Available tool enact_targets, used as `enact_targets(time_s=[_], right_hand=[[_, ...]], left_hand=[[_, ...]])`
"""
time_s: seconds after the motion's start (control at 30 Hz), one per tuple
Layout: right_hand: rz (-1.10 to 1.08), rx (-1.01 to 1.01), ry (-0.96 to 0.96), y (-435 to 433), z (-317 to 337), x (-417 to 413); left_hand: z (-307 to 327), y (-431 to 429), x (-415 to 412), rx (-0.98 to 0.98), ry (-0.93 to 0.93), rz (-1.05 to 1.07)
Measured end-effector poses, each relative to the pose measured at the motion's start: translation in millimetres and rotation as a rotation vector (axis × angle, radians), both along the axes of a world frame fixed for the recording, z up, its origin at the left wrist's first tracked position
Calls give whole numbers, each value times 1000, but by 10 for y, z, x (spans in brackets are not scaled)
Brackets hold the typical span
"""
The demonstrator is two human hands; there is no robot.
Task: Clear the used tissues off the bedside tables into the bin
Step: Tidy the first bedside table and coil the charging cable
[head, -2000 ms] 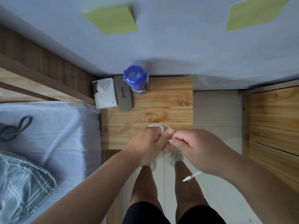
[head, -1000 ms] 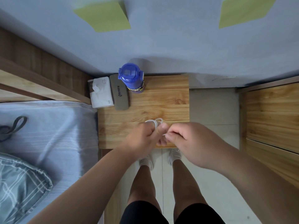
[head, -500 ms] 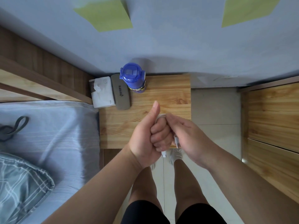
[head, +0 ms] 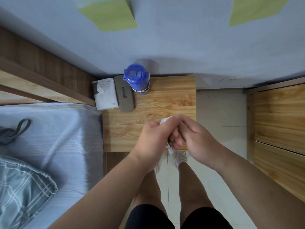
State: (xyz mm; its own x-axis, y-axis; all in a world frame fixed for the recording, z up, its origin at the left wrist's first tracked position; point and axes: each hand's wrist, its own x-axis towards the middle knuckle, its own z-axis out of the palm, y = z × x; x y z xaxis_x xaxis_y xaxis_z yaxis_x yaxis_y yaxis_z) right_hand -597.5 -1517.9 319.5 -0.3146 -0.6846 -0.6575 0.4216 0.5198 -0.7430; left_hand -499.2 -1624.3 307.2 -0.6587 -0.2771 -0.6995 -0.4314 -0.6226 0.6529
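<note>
My left hand (head: 151,139) is closed around a coiled white cable (head: 165,120); a loop shows above the fist and a plug end (head: 170,151) sticks out below. My right hand (head: 198,142) presses against the left, with its fingers curled over the same coil. Both hands hover over the front right part of the wooden bedside table (head: 165,100). No loose tissue or bin shows in this view.
At the table's back left stand a white tissue pack (head: 105,95), a grey case (head: 125,95) and a blue bottle (head: 136,76). The bed (head: 49,138) with a plaid pillow (head: 21,187) lies left, a wooden cabinet (head: 279,121) right, and tiled floor (head: 219,109) between.
The dangling cable end has been wound in. My left thumb has come down over the coil, and my right hand has closed over my left fingers.
</note>
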Motion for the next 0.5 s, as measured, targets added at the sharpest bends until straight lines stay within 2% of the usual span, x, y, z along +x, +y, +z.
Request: enact_targets(time_s=[0.1,0.17,0.23,0.3,0.37,0.4,0.43,0.5], right_hand=[[66,138,242,49,-10,-43],[75,162,268,98,-35,-60],[40,121,170,145,-45,-70],[-31,36,-35,168,-42,-77],[-103,-31,-244,177,-29,-105],[-109,-50,-286,184,-31,-123],[-84,-51,-267,196,-47,-146],[33,-9,-91,220,-70,-203]], left_hand=[[-32,-52,23,-330,-115,-54],[-67,-75,54,-416,-140,-135],[-90,-49,72,-417,-124,-175],[-99,-24,88,-396,-105,-167],[-108,-15,103,-323,-61,-134],[-116,-14,113,-272,-42,-105],[-126,-9,118,-219,-32,-71],[-148,-5,132,-109,-16,-14]])
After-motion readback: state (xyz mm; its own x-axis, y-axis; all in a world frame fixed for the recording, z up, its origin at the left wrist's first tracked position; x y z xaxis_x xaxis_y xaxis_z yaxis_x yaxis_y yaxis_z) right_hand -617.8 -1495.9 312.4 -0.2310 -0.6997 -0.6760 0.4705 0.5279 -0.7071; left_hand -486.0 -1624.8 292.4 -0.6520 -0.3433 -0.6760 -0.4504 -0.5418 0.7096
